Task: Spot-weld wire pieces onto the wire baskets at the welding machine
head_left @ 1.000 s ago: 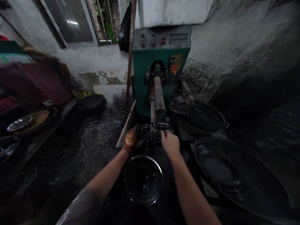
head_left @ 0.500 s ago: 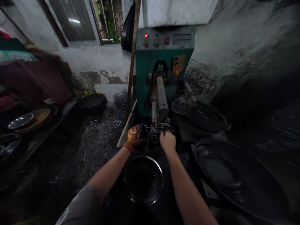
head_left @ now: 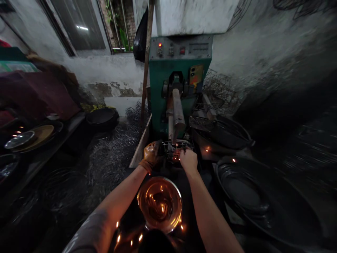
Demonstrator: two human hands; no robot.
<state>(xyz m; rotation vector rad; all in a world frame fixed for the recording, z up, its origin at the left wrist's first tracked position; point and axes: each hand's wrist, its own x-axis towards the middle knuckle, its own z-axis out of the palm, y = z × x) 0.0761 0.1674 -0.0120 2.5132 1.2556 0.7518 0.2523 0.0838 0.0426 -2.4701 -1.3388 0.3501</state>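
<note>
In the head view, the wire frame (head_left: pixel 165 143) is just below the tips of the metal rods (head_left: pixel 178 110) projecting from the green machine (head_left: pixel 158 98). The gloved left hand (head_left: pixel 151 153) is clenched on the frame's left side, its fingertips lost in shadow; the bare right hand (head_left: pixel 189 160) pinches the right side between thumb and curled fingers. A red light (head_left: pixel 160 44) glows on the panel, and sparks (head_left: pixel 140 237) scatter near the shiny round bowl (head_left: pixel 160 202), which stands closer to the body and mirrors an orange glare. The frame has its curved rim and several crossing wires in place, so its shape looks largely built. The sparks suggest that a joint is being made right now; which joints are finished and how many remain, I cannot tell. Loose wire (head_left: pixel 113 151) lies heaped on the left, and a dark pan (head_left: pixel 243 188) rests on the right.
</note>
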